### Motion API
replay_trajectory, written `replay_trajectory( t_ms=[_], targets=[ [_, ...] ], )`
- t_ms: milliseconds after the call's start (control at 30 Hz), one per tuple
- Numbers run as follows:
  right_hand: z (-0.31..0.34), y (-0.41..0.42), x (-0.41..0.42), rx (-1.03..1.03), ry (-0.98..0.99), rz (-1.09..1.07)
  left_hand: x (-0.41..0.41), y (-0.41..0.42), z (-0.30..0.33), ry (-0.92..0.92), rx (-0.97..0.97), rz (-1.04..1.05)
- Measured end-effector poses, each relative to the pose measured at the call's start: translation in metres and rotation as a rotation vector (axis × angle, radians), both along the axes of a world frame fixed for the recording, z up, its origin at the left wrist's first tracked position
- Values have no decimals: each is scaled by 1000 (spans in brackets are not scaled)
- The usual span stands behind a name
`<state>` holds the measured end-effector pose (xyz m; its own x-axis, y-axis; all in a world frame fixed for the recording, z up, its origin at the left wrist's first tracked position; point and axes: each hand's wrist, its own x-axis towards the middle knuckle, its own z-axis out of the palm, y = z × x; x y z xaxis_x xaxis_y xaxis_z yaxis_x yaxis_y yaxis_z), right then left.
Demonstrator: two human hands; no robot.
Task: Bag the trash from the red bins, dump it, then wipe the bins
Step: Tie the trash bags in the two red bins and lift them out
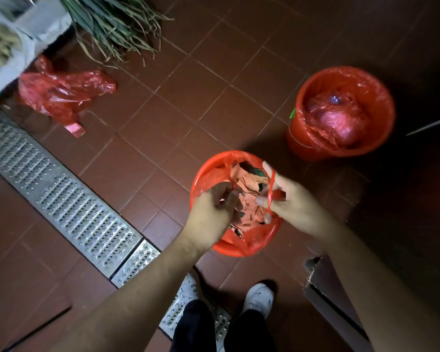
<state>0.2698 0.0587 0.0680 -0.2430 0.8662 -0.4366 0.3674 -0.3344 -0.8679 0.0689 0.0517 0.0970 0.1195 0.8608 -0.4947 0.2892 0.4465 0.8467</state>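
Above the near red bin (203, 179), left hand (214, 209) and right hand (287, 199) each pinching a liner handle (271, 184).

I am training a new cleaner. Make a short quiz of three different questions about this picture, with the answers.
1. True or false: both hands, left hand and right hand, grip the handles of the red plastic liner bag in the near red plastic bin.
2. How many red bins stand on the brown tiled floor?
3. The loose red plastic bag lies: A) beside the metal drain grate; B) inside the far red plastic bin.

Key: 1 true; 2 two; 3 A.
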Motion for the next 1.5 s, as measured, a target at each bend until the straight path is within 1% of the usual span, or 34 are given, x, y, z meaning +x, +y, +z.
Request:
replay_trajectory(
  t_ms=[100, 233, 367, 567, 733, 867, 1000, 1100, 1200, 1300, 1400, 1500],
  targets=[
    [9, 3, 8, 3, -39, -2, 5, 4, 13, -18, 6, -7],
    [18, 3, 20, -27, -80, -79, 15, 9, 31, -70, 6, 4],
    [30, 6, 39, 5, -135, -143, 26, 13, 47, -103, -24, -21],
    [49, 3, 50, -33, -147, -71, 48, 16, 64, -174, -118, -44],
    [72, -2, 57, -15, -153, -96, 54, 19, 74, -164, -128, -67],
    [86, -1, 68, 19, -237, -110, 57, 23, 78, -165, -114, -52],
    [86, 1, 76, 13, -297, -114, 68, 23, 75, -247, -191, -41],
    [83, -1, 77, 11, -291, -44, 82, 20, 66, -265, -279, -59],
    [79, -3, 78, -27, -261, 8, 95, 19, 57, -221, -293, -131],
    [76, -6, 79, -39, -147, 61, 102, 19, 52, -202, -305, -201],
    [75, -7, 78, -32, -83, 148, 105, 19, 50, -261, -351, -216],
    [71, -4, 78, -33, -87, 147, 102, 19, 46, -349, -376, -172]
  ],
)
